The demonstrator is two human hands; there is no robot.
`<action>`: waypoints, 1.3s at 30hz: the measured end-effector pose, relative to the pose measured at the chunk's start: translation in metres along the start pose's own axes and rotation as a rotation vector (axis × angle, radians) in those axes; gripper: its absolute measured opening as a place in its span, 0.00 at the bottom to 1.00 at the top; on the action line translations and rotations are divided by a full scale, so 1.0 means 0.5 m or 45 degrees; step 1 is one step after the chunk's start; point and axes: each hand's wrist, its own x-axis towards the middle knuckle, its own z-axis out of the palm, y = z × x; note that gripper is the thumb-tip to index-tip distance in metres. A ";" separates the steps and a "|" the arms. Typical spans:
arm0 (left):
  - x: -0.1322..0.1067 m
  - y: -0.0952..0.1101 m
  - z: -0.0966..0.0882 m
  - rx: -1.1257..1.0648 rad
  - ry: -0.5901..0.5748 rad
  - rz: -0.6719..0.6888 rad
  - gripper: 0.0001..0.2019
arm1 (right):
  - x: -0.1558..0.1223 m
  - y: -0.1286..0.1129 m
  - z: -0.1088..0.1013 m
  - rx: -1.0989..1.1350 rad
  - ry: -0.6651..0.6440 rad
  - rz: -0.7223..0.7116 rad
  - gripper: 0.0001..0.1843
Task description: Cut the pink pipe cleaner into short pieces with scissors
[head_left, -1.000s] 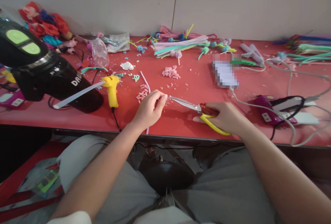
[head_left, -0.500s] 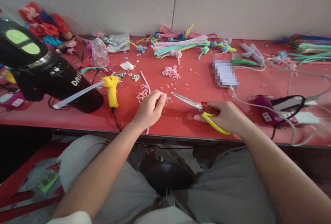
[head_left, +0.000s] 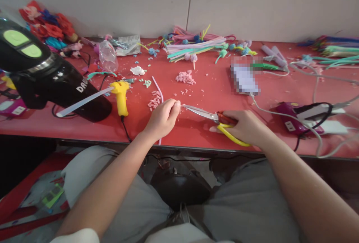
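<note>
My left hand (head_left: 163, 119) is closed in a pinch, thumb against the fingers; whatever lies between the fingertips is too small to make out. A lilac pipe cleaner (head_left: 157, 86) passes beneath this hand, and its lower end shows near the table edge. In my right hand (head_left: 243, 126) are scissors (head_left: 202, 113) with yellow and red handles. Their blades look nearly together, and the tips point left, close by my left fingertips. Short pink pieces (head_left: 154, 100) lie beside my left hand, and a pink pile (head_left: 185, 77) is farther back.
A yellow glue gun (head_left: 122, 99) and a large black appliance (head_left: 70, 82) stand on the left. Bundled pipe cleaners (head_left: 196, 49) lie along the wall. On the right are a purple power strip (head_left: 291, 119), white cables and a pixelated device (head_left: 244, 78). A plastic bottle (head_left: 108, 57) stands behind.
The scissors have shifted slightly left, bringing their tips nearer my left fingertips. My left hand stays almost in place.
</note>
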 end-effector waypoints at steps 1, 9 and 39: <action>0.000 0.001 0.000 -0.001 -0.003 0.000 0.17 | 0.001 0.000 0.001 -0.003 0.001 0.010 0.35; -0.001 -0.001 -0.001 -0.013 0.004 0.000 0.17 | -0.002 0.004 -0.003 0.041 0.000 0.011 0.34; -0.001 -0.002 0.001 -0.003 0.022 -0.004 0.19 | -0.003 0.005 -0.004 0.042 -0.020 -0.030 0.35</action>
